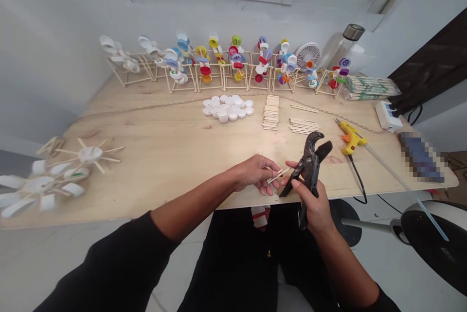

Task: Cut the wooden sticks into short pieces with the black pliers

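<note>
The person's two bare forearms reach forward and inward from black sleeves point(109, 263), meeting in front of the body. The left forearm point(189, 205) slants up and across to a gently bent left wrist point(229, 181). The left hand point(253, 173) faces down and inward, its fingers point(263, 187) loosely curled and its thumb and forefinger drawn into a light pinch. The right forearm point(350, 263) rises more steeply to a right wrist point(323, 227) cocked upward. The right hand point(314, 200) is closed in a firm grip, its fingers point(302, 194) wrapped tightly. The two hands sit just beside each other.
</note>
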